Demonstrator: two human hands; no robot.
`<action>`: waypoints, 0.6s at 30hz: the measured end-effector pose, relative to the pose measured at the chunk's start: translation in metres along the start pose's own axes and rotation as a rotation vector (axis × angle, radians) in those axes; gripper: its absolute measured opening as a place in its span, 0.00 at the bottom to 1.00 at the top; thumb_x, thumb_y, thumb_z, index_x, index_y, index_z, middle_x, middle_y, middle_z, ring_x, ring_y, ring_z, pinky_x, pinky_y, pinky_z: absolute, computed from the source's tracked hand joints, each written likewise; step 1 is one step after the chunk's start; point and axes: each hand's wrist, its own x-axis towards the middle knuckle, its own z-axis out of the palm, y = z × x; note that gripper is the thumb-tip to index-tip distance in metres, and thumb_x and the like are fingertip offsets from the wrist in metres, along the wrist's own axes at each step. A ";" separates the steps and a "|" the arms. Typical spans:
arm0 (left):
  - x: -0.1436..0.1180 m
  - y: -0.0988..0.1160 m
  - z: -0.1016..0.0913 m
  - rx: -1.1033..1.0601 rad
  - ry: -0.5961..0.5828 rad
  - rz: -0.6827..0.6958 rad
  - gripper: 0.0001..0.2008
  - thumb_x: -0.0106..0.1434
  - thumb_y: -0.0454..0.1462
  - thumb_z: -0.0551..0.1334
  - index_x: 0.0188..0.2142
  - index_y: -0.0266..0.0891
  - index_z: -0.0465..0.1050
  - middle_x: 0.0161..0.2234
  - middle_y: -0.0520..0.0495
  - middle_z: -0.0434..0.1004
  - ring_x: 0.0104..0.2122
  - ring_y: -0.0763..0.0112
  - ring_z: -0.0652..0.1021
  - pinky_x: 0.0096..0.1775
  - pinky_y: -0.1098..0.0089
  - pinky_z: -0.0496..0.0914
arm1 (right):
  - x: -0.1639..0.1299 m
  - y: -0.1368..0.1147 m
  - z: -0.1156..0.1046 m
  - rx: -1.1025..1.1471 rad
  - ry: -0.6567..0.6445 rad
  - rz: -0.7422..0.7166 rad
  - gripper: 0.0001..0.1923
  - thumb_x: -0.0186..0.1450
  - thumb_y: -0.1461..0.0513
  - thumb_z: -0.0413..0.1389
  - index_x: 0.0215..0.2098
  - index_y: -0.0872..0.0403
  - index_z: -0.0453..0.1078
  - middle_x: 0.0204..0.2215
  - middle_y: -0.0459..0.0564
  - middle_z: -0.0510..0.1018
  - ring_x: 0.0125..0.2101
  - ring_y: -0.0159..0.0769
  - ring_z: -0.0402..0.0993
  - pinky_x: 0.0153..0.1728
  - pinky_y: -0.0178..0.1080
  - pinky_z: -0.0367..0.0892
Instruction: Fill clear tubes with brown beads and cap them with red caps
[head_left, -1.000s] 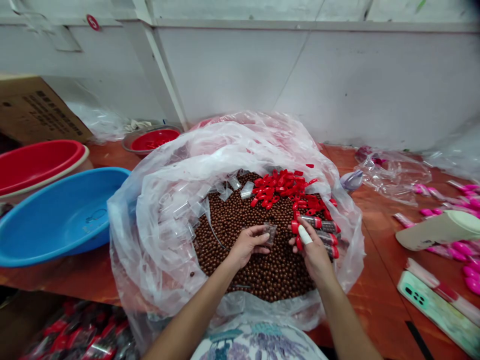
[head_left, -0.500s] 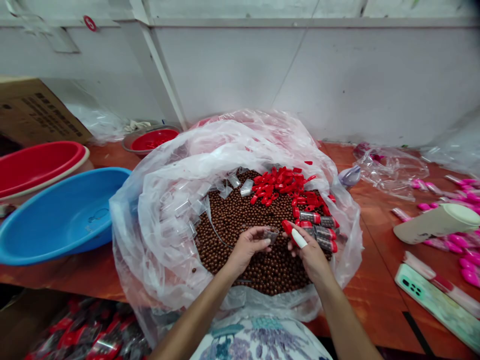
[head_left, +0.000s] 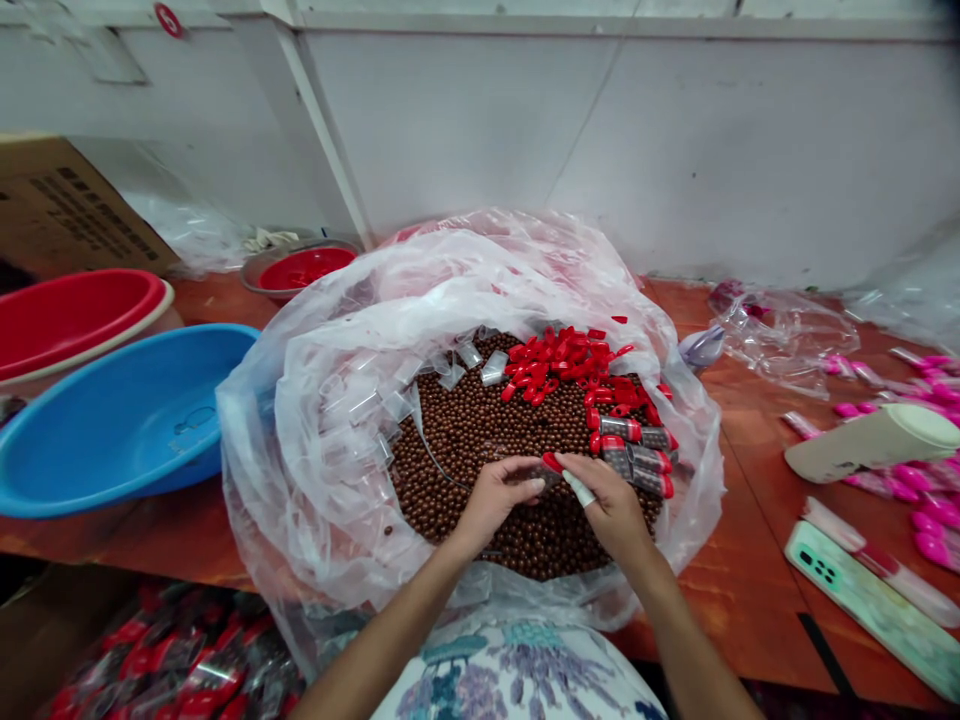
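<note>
left hand (head_left: pixel 495 497) pinches a clear tube (head_left: pixel 534 473) while right hand (head_left: pixel 611 500) presses on its red cap (head_left: pixel 553 462).

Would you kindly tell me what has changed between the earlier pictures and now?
The right hand carried its red cap leftward to the clear tube in the left hand; the two now meet. The brown beads, loose caps and filled tubes stayed put.

Bare forearms, white-taped right finger (head_left: pixel 579 488)
</note>
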 end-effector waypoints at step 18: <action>-0.007 -0.005 0.006 -0.043 0.061 -0.021 0.19 0.46 0.38 0.69 0.39 0.34 0.75 0.32 0.47 0.75 0.29 0.72 0.73 0.32 0.72 0.68 | -0.006 0.001 0.021 -0.042 0.025 0.011 0.27 0.58 0.61 0.55 0.55 0.51 0.59 0.49 0.54 0.70 0.49 0.42 0.66 0.50 0.48 0.62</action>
